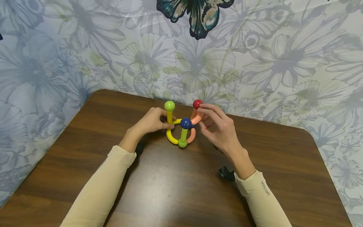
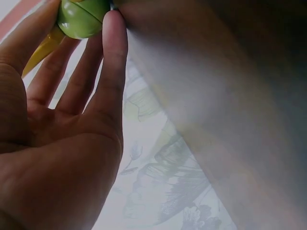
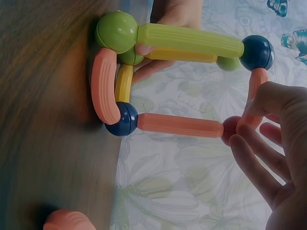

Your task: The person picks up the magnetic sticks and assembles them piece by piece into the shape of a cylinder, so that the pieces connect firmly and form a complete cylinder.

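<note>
A frame of toy building sticks and balls stands on the table. At its base, yellow curved sticks (image 1: 171, 137) and a coral curved stick (image 3: 104, 86) join green and dark blue balls. A yellow upright stick (image 1: 169, 117) carries a light green ball (image 1: 169, 106). My left hand (image 1: 154, 120) holds the frame low by this upright, with a green ball (image 2: 82, 18) between thumb and fingers. A green upright stick (image 3: 192, 40) bears a blue ball (image 1: 186, 123). From there an upper coral curved stick (image 3: 257, 81) reaches a red ball (image 1: 197, 104). My right hand (image 1: 221, 127) pinches that curved stick beside the red ball.
A loose coral piece (image 3: 69, 221) lies on the brown wooden table (image 1: 175, 189). Behind the table's far edge hangs a flower-patterned backdrop (image 1: 150, 60). A black strap (image 1: 227, 174) shows at my right wrist.
</note>
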The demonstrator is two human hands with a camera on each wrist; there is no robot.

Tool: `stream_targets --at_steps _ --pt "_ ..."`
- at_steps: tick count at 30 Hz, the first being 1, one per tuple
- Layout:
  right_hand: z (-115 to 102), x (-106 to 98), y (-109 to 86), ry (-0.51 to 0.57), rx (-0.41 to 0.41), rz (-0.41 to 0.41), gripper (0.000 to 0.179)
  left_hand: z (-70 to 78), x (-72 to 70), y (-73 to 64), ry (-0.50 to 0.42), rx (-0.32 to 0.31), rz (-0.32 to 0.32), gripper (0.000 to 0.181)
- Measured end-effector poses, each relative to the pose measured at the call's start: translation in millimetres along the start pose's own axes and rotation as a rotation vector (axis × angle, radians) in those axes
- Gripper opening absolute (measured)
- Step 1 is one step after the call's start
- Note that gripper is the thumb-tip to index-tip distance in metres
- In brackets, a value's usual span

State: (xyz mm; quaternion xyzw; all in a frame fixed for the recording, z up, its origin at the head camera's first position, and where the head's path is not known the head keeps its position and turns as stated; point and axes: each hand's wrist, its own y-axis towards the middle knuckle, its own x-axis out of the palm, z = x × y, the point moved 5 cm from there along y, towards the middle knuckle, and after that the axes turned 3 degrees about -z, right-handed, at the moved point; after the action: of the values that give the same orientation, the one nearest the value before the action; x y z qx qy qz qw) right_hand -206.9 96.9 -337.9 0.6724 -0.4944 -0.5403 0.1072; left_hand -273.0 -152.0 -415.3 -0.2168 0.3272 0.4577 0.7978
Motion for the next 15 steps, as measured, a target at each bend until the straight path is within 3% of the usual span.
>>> stream_targets --at_steps 5,15 --pt "-0.8 -4.5 -1.8 0.009 0.024 0.047 0.043 2.3 2.4 -5.9 0.023 -0.005 0.027 0.029" --pt "4.5 -14.3 -19.4 -0.026 0.168 0.159 0.053 10.9 10.4 -22.5 0.062 -0.041 0.102 0.031"
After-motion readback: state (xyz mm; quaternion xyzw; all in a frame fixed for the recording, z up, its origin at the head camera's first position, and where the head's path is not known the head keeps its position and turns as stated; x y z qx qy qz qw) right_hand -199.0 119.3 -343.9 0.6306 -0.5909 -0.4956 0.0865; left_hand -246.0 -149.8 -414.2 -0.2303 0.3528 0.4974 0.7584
